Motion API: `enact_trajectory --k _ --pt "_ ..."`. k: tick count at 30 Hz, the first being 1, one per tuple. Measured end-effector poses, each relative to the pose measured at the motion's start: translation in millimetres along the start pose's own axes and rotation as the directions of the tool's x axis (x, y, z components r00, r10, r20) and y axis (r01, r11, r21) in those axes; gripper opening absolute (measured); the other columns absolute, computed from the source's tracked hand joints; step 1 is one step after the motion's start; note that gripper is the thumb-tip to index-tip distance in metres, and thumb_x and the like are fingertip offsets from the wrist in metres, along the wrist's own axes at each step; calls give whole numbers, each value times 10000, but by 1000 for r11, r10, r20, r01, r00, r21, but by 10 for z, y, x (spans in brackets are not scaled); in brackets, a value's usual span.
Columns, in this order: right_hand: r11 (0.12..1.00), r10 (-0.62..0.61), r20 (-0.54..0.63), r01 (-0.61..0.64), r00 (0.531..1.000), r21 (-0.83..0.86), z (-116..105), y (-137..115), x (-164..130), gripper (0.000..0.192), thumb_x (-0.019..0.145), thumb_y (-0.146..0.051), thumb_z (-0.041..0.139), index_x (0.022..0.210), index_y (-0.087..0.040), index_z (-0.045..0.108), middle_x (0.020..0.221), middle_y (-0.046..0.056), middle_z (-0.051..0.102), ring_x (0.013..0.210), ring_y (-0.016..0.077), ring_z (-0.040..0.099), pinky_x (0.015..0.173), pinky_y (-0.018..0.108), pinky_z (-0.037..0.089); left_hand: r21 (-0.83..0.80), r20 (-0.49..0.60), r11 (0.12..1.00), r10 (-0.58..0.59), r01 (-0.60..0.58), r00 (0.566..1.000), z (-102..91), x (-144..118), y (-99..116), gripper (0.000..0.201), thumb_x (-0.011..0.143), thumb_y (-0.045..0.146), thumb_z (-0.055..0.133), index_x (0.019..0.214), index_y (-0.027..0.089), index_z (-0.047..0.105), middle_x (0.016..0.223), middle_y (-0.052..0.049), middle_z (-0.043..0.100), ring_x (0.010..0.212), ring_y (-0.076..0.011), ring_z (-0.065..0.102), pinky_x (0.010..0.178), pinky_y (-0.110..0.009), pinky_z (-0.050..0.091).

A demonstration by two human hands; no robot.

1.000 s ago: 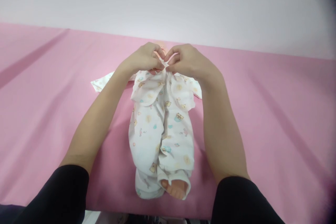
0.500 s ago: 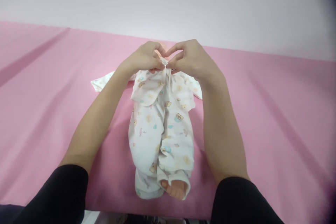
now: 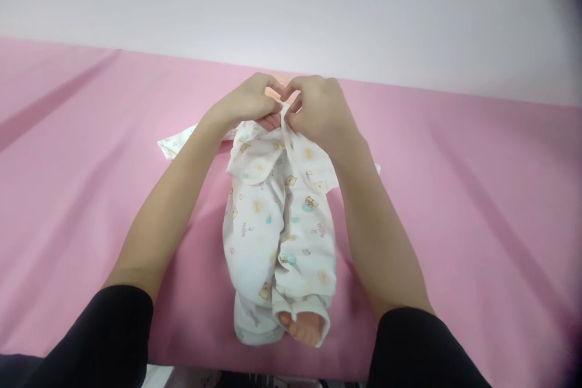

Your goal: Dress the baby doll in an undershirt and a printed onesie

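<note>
A small figure that looks like a doll lies on its back with its feet toward me, dressed in a white printed baby top point(image 3: 252, 160) and matching pants point(image 3: 257, 224). Both my hands meet at the top's neckline. Thumb and fingers of my left hand point(image 3: 248, 100) pinch the left side of the collar. My right hand point(image 3: 322, 109) has its fingers curled on the collar's right edge, pulling the cloth up in a fold. Most of the head is hidden behind my hands. A bare foot point(image 3: 305, 328) shows in the right pant cuff.
Pink cloth point(image 3: 454, 206) covers the table, with a few creases. Behind it rises a pale wall point(image 3: 291, 6). The top's left sleeve point(image 3: 177, 142) lies stretched out beyond my left forearm. Partly seen items lie below the table's near edge.
My right hand has turned and closed in toward the collar, its forearm shifting left. The cloth at the neckline is now drawn into a taller fold. My left hand has barely moved.
</note>
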State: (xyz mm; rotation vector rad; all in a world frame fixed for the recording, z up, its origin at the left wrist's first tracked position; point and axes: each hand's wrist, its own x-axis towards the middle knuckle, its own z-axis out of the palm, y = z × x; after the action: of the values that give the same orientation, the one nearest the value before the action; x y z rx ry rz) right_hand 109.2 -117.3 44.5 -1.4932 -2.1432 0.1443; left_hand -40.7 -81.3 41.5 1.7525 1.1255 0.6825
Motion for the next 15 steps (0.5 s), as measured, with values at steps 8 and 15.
enact_trajectory --k 8,15 --pt "998 54 -67 -53 996 15 50 4 38 154 727 -49 624 807 -181 622 746 40 638 814 241 616 715 338 438 17 7 999 38 -38 999 -1 19 -34 431 738 145 726 1117 156 522 796 -26 650 785 -160 670 798 -301 516" --pt "769 260 204 -330 944 547 -83 210 111 161 715 -20 720 758 -159 651 647 7 608 597 134 581 561 257 484 104 4 972 210 -209 978 -42 39 -90 421 768 112 645 1145 190 475 678 27 580 757 -153 632 734 -265 462"
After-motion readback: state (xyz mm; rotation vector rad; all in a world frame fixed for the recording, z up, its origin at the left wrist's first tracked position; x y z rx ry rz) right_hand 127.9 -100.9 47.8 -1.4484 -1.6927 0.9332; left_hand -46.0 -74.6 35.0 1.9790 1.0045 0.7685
